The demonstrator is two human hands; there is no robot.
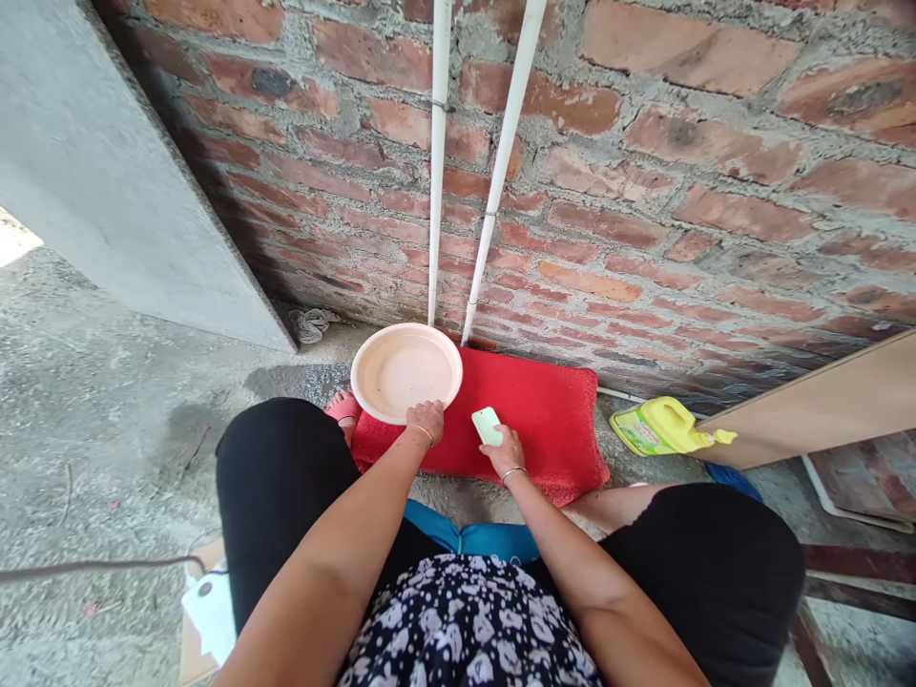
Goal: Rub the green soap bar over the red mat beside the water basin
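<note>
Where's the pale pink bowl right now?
In the head view, the pale pink bowl is just left of centre, over the left end of the red cloth, with the left hand at its near rim and a white pipe behind it.

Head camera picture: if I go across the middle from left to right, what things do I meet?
Crumpled pale bundle, pinkish basin, pale green block, yellow jug.

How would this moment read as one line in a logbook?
left hand: gripping basin rim | right hand: holding pale green block | red cloth: beneath right hand | yellow jug: on floor, right of cloth
</note>
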